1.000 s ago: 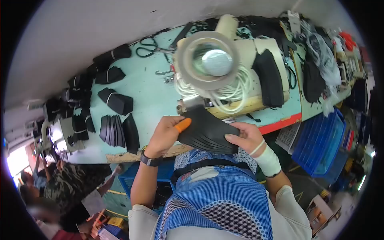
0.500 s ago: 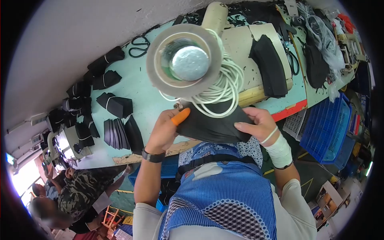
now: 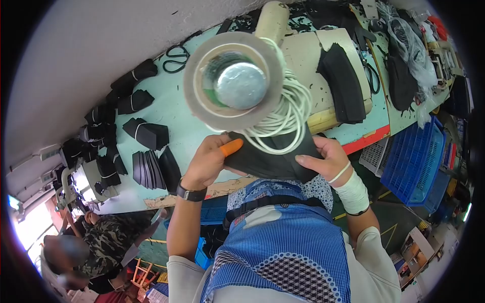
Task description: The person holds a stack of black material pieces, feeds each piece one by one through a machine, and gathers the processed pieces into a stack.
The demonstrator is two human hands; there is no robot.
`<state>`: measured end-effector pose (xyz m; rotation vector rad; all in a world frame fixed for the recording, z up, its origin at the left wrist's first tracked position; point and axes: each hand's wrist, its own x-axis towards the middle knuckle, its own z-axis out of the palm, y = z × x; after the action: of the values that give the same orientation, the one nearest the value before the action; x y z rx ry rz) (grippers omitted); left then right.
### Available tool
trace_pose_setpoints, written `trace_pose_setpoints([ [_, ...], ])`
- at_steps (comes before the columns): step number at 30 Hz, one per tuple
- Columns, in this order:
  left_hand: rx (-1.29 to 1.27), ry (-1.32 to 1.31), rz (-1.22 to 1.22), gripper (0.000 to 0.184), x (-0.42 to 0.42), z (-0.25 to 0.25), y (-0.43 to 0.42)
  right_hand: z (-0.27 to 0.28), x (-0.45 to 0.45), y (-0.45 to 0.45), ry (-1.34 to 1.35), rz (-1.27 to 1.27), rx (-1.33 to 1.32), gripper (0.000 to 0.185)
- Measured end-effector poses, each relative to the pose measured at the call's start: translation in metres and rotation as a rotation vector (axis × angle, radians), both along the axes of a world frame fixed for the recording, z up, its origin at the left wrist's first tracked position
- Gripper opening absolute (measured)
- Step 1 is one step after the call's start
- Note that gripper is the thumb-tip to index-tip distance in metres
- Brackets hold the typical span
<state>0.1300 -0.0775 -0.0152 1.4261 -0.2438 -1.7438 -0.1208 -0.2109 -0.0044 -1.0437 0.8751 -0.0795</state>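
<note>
Between my two hands is a stack of black pieces (image 3: 273,160), held just over the table's front edge. My left hand (image 3: 209,157), with an orange cover on one finger and a dark wristband, grips its left end. At the right end, the thumb of my right hand (image 3: 326,159) presses on top; its wrist is wrapped in white. A coil of white cord (image 3: 283,113) hangs in front of the stack's upper part and hides some of it. Above the cord is a large round ring-shaped object (image 3: 233,81) with a silver centre.
Tied black bundles (image 3: 145,134) and a fanned black stack (image 3: 147,169) lie on the table (image 3: 177,108) at left. Scissors (image 3: 176,58) lie behind. Another black stack (image 3: 341,83) rests at right, near blue crates (image 3: 411,164). A person in camouflage (image 3: 113,237) is at lower left.
The fanned edges of the held stack have come closer together. In the view, the ring and cord have shifted left, and the cord now overlaps the stack. Both hands keep their hold.
</note>
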Motion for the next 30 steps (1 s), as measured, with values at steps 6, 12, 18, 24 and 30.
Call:
trace_pose_setpoints([
  [6,0.000,0.003,0.099,0.041,-0.009,-0.002,0.003,0.004,-0.004,-0.001,0.005,-0.048,-0.026,0.032],
  [12,0.029,-0.037,-0.010,0.039,-0.004,0.011,-0.007,0.001,-0.001,0.002,0.036,-0.026,-0.027,0.031],
  [18,-0.004,0.040,0.052,0.037,-0.004,0.004,0.003,0.007,-0.001,-0.001,0.003,-0.081,0.028,0.035],
  [24,0.030,0.034,-0.016,0.037,-0.004,0.007,-0.005,0.006,-0.003,-0.003,0.036,-0.049,-0.015,0.034],
  [30,-0.027,0.212,0.101,0.035,0.004,0.001,0.006,0.004,0.000,-0.002,0.009,-0.072,-0.010,0.036],
])
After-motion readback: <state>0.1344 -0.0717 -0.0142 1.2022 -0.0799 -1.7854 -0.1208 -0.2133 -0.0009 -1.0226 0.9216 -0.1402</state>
